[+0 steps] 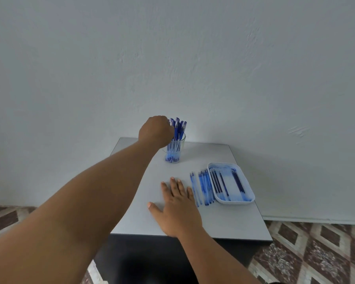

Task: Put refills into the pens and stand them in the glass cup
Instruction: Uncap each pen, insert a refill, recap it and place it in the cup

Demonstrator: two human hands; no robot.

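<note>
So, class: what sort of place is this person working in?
Probably a plain room at home, not a workshop: a small grey table pushed against a bare white wall, on a patterned tiled floor.

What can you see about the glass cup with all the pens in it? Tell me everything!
The glass cup is clear and see-through, standing upright near the far left edge of the grey table. It holds a bunch of blue pens whose capped tops stick up above its rim. The left hand is at its rim among the pens, hiding part of it.
</note>
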